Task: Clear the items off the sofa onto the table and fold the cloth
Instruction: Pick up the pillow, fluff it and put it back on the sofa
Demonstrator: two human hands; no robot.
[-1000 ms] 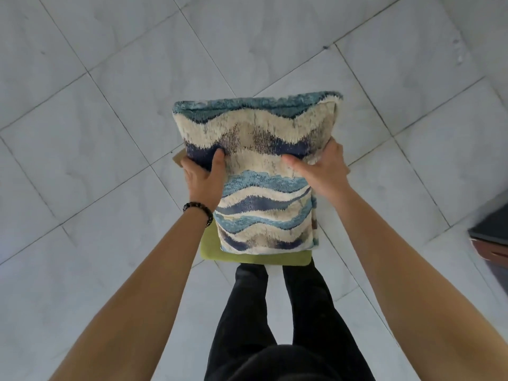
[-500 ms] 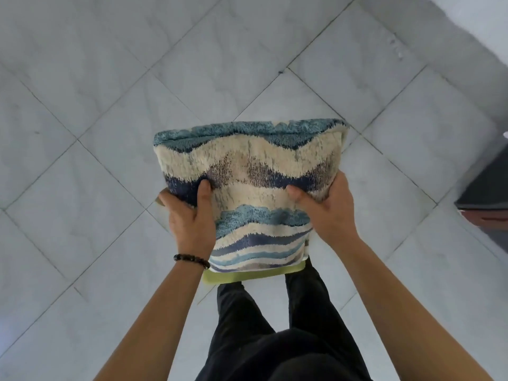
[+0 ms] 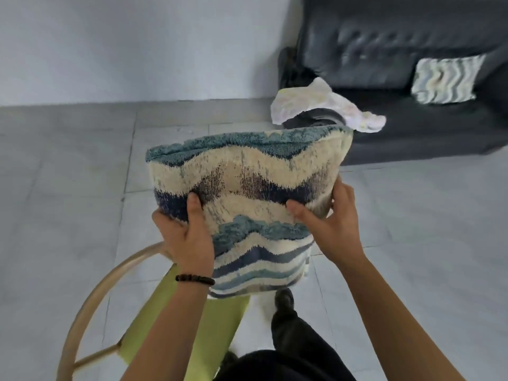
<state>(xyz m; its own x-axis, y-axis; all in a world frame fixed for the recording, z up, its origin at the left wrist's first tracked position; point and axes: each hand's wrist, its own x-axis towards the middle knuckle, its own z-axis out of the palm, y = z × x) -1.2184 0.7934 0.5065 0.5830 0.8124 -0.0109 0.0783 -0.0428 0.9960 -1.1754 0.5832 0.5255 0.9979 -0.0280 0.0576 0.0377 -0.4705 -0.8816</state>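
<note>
I hold a blue-and-cream wave-patterned cushion (image 3: 247,193) up in front of me. My left hand (image 3: 187,237) grips its left side and my right hand (image 3: 332,224) grips its right side, thumbs on the front face. Beyond it stands a dark sofa (image 3: 412,127). A pale crumpled cloth (image 3: 316,103) lies over the sofa's left end, and a second wavy-patterned cushion (image 3: 445,78) leans against the backrest at the right.
A chair with a lime-green seat (image 3: 176,320) and a curved tan frame (image 3: 90,303) stands just below the held cushion, at my left. Grey floor tiles (image 3: 68,188) spread to the left and right. A pale wall (image 3: 137,45) runs behind.
My view has lifted from the floor to the room, bringing the sofa, cloth and chair into sight. The cushion stays in both hands.
</note>
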